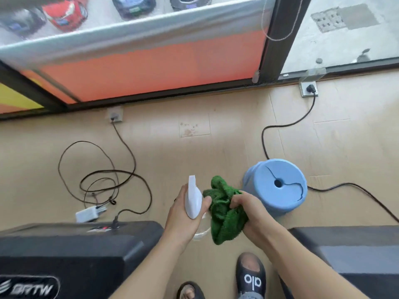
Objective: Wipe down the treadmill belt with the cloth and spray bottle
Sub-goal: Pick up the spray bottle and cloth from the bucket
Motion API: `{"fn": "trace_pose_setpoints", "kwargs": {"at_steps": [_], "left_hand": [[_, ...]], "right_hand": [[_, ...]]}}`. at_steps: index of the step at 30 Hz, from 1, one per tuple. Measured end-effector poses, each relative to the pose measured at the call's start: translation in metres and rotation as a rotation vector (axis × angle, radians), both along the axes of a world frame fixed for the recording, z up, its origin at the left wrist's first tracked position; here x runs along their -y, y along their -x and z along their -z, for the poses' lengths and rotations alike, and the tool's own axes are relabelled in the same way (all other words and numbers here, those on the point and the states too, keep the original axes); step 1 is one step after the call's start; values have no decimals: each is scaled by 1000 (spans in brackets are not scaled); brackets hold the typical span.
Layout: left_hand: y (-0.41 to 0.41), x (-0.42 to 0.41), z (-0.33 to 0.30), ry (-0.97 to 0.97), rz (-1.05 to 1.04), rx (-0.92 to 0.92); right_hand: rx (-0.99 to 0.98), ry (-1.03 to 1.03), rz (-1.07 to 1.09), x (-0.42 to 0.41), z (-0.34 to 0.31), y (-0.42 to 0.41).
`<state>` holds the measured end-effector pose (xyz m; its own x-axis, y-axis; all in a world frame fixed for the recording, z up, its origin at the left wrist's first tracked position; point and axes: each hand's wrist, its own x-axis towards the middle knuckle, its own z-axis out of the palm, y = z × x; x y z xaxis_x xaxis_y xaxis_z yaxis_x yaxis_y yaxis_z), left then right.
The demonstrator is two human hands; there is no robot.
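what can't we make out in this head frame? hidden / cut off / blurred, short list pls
- Treadmill belt: not visible in the head view; only the black treadmill hood shows, cut off by the bottom edge.
- Spray bottle: clear body mostly hidden by the left hand and green cloth; fill level unreadable.
- Cloth: bunched in the right hand, so its full shape is unknown.
- Second machine: cut off by the right edge.
- Cars outside: blurred.

Upper-floor gym room: two black treadmill motor hoods point(71, 240) point(349, 244) on wood-look flooring point(194, 147), power cords point(121, 147) plugged into floor sockets point(115, 115), floor-level windows point(345, 29) overlooking parked cars point(64, 15).
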<state>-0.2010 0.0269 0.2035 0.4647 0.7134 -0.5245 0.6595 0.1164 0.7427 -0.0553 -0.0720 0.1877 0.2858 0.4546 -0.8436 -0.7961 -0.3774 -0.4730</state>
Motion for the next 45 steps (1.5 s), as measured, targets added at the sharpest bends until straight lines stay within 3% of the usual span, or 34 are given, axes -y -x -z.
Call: {"fn": "trace_pose_setpoints", "kwargs": {"at_steps": [6, 11, 16, 20, 27, 30, 34, 40, 45], "left_hand": [[83, 29, -48, 72, -169, 78], [137, 80, -65, 122, -294, 106], [189, 139, -76, 318, -445, 155], [222, 179, -73, 421, -464, 177], [255, 228, -54, 368, -425, 209], [269, 238, -43, 395, -431, 248], [294, 258, -26, 451, -435, 255], [352, 292, 3, 305, -463, 150], [397, 336, 5, 283, -439, 176]], "right_hand": [[-23, -109, -17, -3, -56, 74], [-35, -169, -51, 39, -80, 133], [248, -47, -296, 96, -92, 177], [409, -21, -336, 134, -89, 200], [697, 13, -570, 191, -68, 239], [664, -12, -608, 205, -60, 258], [533, -87, -458, 223, -48, 290], [695, 6, -516, 260, -21, 340], [748, 21, -568, 284, -22, 370]]}}
